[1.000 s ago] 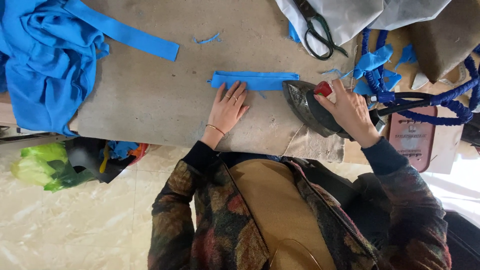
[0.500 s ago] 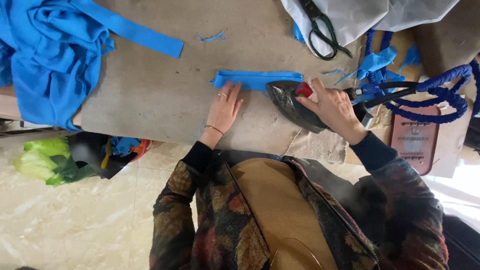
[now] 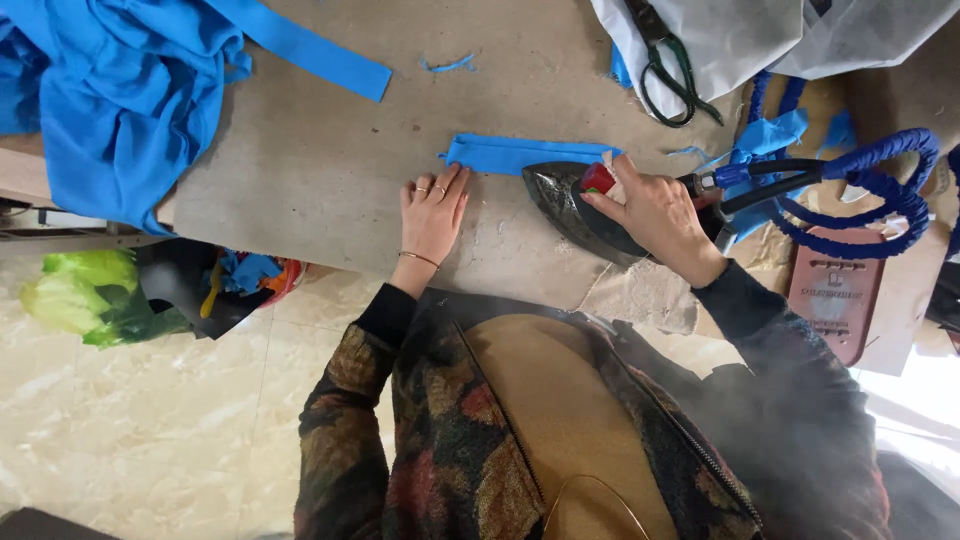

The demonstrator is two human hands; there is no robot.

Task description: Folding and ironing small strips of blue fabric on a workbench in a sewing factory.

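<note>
From the head view I see my right hand (image 3: 655, 215) wrapped closed around the handle of the iron (image 3: 575, 205), thumb by its red button. The left hand (image 3: 432, 205) lies flat and open on the table (image 3: 300, 170), fingertips touching the near edge of the blue fabric strip (image 3: 530, 153), gripping nothing. The strip lies in the middle of the table, just beyond both hands. Its long axis runs left to right across the table, and the iron's pointed nose aims leftward along that same line, overlapping the strip's right end. To press well, I judge I should keep the iron running along the strip's length and hold the left fingers clear ahead of the nose, pinning the fold flat.
</note>
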